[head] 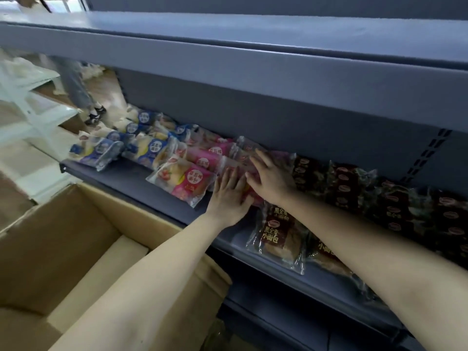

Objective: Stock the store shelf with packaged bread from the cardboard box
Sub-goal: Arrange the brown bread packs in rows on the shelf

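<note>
Cardboard box (50,236) is looking empty, shelf (141,183) mostly stocked. You're pressing left hand (229,196) and right hand (272,178), fingers spread, onto pink packs (202,160), tidying.

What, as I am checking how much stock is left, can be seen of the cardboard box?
The cardboard box is plain brown and unprinted, with its top flaps open. It stands at lower left, in front of and below the stocked shelf, its far flap close to the shelf's front edge. The inside that shows holds only pale cardboard panels; no bread packets are visible there. The left arm reaches across above it and hides its right part.
</note>
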`<action>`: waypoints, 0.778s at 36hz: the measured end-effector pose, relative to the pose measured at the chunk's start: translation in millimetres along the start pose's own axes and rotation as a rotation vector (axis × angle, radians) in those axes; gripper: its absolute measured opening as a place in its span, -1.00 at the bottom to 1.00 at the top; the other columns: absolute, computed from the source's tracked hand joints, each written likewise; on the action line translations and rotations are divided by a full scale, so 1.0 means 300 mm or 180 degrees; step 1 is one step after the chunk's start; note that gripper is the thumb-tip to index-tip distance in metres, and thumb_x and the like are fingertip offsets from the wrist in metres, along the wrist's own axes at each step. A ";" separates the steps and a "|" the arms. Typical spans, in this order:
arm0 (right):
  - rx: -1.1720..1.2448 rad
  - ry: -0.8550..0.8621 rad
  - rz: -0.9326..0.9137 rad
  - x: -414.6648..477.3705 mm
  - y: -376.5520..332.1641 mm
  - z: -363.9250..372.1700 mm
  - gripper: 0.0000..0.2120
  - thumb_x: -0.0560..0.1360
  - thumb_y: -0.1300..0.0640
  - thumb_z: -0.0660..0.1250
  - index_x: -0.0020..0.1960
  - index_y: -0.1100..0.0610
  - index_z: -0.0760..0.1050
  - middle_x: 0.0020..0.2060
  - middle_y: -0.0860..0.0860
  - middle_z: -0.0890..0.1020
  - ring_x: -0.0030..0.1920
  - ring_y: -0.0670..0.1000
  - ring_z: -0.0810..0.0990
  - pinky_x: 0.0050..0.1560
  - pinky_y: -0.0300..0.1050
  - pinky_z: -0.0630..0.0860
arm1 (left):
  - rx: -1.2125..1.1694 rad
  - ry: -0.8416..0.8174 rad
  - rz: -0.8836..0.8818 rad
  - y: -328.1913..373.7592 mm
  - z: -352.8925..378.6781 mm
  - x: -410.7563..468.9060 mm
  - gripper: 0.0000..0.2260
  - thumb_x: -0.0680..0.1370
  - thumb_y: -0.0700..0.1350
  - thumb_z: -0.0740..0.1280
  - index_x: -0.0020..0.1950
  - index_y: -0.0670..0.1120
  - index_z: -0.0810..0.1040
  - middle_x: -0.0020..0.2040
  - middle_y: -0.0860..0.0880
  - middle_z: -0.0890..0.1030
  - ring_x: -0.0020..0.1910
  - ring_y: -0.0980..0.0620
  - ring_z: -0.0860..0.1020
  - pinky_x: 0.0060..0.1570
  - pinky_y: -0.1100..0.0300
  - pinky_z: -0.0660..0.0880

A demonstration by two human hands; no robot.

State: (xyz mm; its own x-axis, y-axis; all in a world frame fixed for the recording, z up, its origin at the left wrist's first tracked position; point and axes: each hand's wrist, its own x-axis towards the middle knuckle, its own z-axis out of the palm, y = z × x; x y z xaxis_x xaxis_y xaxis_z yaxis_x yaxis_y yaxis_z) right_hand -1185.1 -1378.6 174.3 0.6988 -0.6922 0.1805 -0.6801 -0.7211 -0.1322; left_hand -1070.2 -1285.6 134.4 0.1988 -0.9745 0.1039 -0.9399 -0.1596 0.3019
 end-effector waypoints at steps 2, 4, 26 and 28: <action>-0.0002 -0.0091 0.0006 0.020 -0.014 0.010 -0.41 0.61 -0.17 0.00 0.54 0.08 0.06 0.55 -0.05 -0.03 0.53 0.06 0.00 0.46 0.04 0.08 | -0.0010 0.0001 -0.0011 -0.003 0.006 -0.001 -0.42 0.63 0.13 -0.03 0.58 -0.05 -0.12 0.58 -0.10 -0.15 0.54 -0.06 -0.25 0.47 0.02 -0.29; -0.0094 -0.0197 0.0041 0.038 -0.023 0.022 -0.39 0.60 -0.20 -0.03 0.55 0.07 0.02 0.55 -0.05 -0.07 0.53 0.08 -0.04 0.47 0.07 0.01 | -0.0012 0.0001 -0.0036 -0.008 0.008 -0.001 -0.41 0.63 0.13 -0.03 0.58 -0.06 -0.13 0.58 -0.11 -0.15 0.54 -0.05 -0.25 0.47 0.03 -0.30; -0.0002 0.0393 -0.0079 0.198 -0.125 -0.014 -0.54 0.64 -0.09 -0.04 0.45 0.07 0.29 0.48 0.06 0.26 0.45 0.11 0.23 0.39 0.05 0.12 | 0.0109 0.0707 -0.0439 -0.111 -0.121 -0.037 -0.38 0.56 0.14 -0.05 0.57 -0.10 -0.01 0.57 -0.15 -0.04 0.55 -0.18 -0.12 0.46 0.02 -0.29; 0.0352 0.0277 -0.0193 0.217 -0.193 -0.017 -0.52 0.65 -0.04 -0.01 0.50 0.13 0.20 0.53 0.09 0.12 0.49 0.12 0.15 0.38 -0.11 -0.05 | 0.0192 0.0683 -0.0746 -0.162 -0.131 -0.061 -0.32 0.54 0.23 -0.05 0.58 -0.10 -0.03 0.57 -0.17 -0.06 0.54 -0.25 -0.12 0.50 -0.10 -0.20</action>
State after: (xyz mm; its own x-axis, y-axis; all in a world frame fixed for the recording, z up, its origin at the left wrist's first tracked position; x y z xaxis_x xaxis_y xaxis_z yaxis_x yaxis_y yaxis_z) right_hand -1101.4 -1381.6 198.7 0.7128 -0.6455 0.2745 -0.6053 -0.7638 -0.2241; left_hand -1017.3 -1253.8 155.2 0.4598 -0.8556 0.2377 -0.8751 -0.3911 0.2852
